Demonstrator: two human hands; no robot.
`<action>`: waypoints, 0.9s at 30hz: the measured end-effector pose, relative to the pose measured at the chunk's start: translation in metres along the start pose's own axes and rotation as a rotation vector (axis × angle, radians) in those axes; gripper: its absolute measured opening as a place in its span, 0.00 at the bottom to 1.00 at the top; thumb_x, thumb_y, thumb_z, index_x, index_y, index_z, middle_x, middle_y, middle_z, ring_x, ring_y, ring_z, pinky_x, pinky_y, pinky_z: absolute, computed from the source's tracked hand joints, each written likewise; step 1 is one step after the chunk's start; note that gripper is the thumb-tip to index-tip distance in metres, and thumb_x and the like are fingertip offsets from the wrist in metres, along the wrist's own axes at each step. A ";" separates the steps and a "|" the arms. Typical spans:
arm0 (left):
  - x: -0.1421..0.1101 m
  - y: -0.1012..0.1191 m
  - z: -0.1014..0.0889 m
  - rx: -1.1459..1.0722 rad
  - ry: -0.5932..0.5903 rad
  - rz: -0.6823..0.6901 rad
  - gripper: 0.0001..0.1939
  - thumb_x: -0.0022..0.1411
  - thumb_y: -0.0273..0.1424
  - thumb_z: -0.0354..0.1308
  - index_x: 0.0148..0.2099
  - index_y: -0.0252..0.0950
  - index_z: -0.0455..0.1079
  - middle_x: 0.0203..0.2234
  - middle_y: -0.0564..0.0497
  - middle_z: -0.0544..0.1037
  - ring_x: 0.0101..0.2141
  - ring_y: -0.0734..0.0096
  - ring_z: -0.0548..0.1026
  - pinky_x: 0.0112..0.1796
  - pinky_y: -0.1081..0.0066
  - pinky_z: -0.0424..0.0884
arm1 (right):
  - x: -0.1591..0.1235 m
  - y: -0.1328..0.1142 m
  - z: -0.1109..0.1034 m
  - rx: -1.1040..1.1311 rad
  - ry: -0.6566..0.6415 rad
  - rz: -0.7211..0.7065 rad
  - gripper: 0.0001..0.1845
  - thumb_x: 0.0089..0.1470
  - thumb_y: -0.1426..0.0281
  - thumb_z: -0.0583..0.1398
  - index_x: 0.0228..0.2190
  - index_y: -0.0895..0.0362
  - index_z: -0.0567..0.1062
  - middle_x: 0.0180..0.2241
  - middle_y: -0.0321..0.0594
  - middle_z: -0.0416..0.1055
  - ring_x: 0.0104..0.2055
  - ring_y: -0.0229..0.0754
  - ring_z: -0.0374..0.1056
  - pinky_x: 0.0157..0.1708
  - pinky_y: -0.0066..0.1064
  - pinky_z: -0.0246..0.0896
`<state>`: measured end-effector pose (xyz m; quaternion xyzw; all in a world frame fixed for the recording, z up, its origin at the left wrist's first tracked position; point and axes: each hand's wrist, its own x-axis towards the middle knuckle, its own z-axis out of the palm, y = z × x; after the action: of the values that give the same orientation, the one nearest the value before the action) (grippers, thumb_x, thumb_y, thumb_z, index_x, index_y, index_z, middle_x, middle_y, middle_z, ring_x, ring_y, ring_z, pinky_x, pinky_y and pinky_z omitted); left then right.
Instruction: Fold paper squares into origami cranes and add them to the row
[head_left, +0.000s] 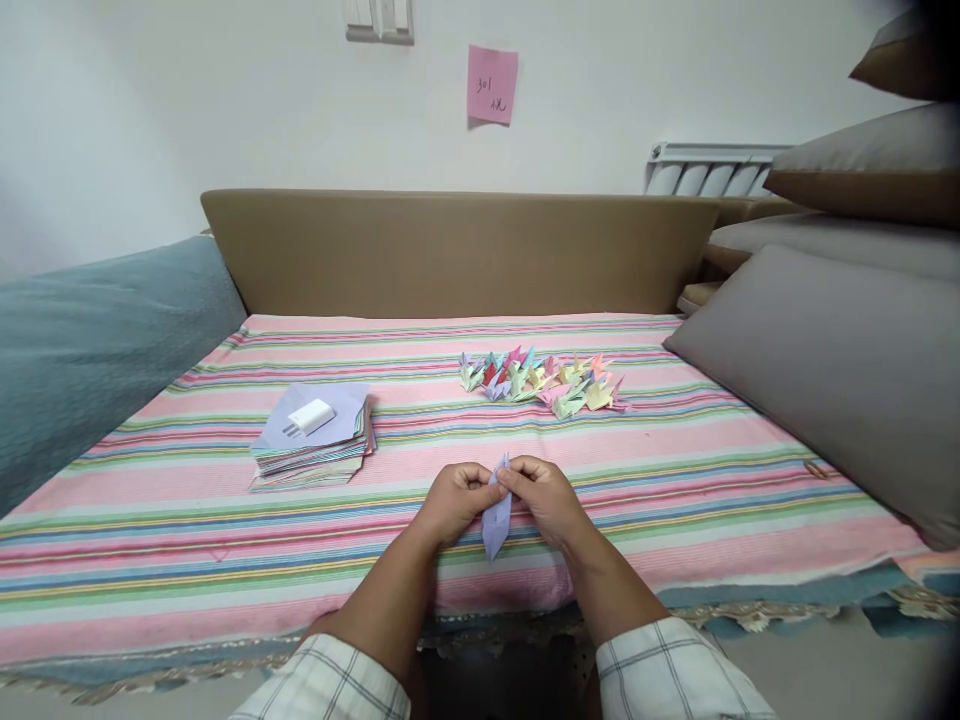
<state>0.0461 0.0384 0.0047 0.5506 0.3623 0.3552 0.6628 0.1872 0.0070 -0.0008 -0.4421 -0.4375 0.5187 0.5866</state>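
A partly folded lilac paper piece (496,515) is pinched between both my hands above the striped cloth (675,480). My left hand (454,500) grips its upper left edge with closed fingers. From the right side, my right hand (546,495) pinches its top. Further back lies a cluster of several finished coloured paper cranes (544,383). A stack of coloured paper sheets (315,445) sits to the left, with a small white charger (310,416) resting on top.
Grey cushions (840,370) are piled at the right. A teal blanket (90,340) lies at the left. A tan padded headboard (450,250) runs along the back, under a pink sticky note (492,85) on the wall.
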 end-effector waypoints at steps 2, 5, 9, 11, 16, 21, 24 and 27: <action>0.000 -0.001 0.002 -0.037 -0.036 0.004 0.20 0.37 0.37 0.71 0.30 0.32 0.69 0.19 0.56 0.70 0.21 0.79 0.65 0.25 0.76 0.60 | 0.002 0.000 0.001 0.073 0.078 0.021 0.16 0.37 0.58 0.68 0.18 0.57 0.72 0.16 0.30 0.63 0.20 0.32 0.55 0.22 0.27 0.51; -0.001 -0.004 0.004 -0.025 -0.075 -0.037 0.21 0.35 0.36 0.72 0.30 0.32 0.68 0.19 0.57 0.70 0.21 0.78 0.65 0.24 0.76 0.59 | 0.004 0.001 0.002 0.179 0.169 0.038 0.18 0.35 0.59 0.69 0.17 0.57 0.70 0.15 0.29 0.62 0.19 0.31 0.54 0.20 0.26 0.48; 0.000 -0.006 0.005 0.013 -0.049 -0.068 0.21 0.37 0.41 0.70 0.25 0.32 0.65 0.16 0.58 0.66 0.18 0.80 0.61 0.21 0.77 0.54 | 0.006 0.004 0.002 0.205 0.200 0.015 0.17 0.37 0.59 0.68 0.19 0.57 0.69 0.15 0.29 0.61 0.18 0.30 0.53 0.20 0.25 0.46; 0.001 -0.007 0.005 0.011 -0.053 -0.072 0.22 0.37 0.42 0.69 0.25 0.33 0.64 0.15 0.58 0.65 0.18 0.81 0.60 0.21 0.77 0.52 | 0.006 0.006 0.002 0.193 0.204 0.007 0.17 0.37 0.58 0.68 0.20 0.57 0.69 0.16 0.29 0.61 0.18 0.31 0.53 0.20 0.26 0.46; 0.001 -0.005 0.006 -0.047 -0.059 -0.081 0.22 0.37 0.41 0.70 0.23 0.32 0.64 0.14 0.59 0.64 0.17 0.82 0.58 0.21 0.77 0.51 | 0.006 0.007 0.001 0.156 0.166 -0.023 0.18 0.39 0.58 0.67 0.20 0.57 0.68 0.16 0.28 0.59 0.19 0.30 0.51 0.20 0.25 0.46; 0.000 -0.004 0.006 -0.081 -0.046 -0.079 0.22 0.36 0.40 0.71 0.22 0.33 0.63 0.14 0.59 0.63 0.17 0.83 0.57 0.20 0.78 0.50 | 0.006 0.005 0.000 0.108 0.127 -0.019 0.18 0.41 0.56 0.66 0.22 0.56 0.68 0.17 0.29 0.60 0.20 0.31 0.53 0.20 0.25 0.48; 0.001 -0.006 0.007 -0.105 -0.053 -0.080 0.22 0.36 0.40 0.71 0.23 0.33 0.62 0.14 0.59 0.63 0.17 0.83 0.58 0.20 0.78 0.51 | 0.006 0.006 0.001 0.088 0.143 -0.028 0.18 0.41 0.56 0.66 0.22 0.56 0.68 0.17 0.29 0.61 0.19 0.31 0.53 0.20 0.25 0.48; 0.001 -0.006 0.009 -0.136 -0.054 -0.081 0.23 0.36 0.41 0.71 0.24 0.33 0.62 0.14 0.59 0.64 0.16 0.83 0.58 0.20 0.79 0.50 | 0.006 0.007 0.002 0.087 0.175 -0.050 0.17 0.41 0.56 0.66 0.23 0.56 0.69 0.18 0.30 0.62 0.20 0.31 0.54 0.20 0.25 0.49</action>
<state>0.0547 0.0342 -0.0003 0.4986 0.3416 0.3368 0.7220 0.1840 0.0137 -0.0070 -0.4490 -0.3726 0.4818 0.6538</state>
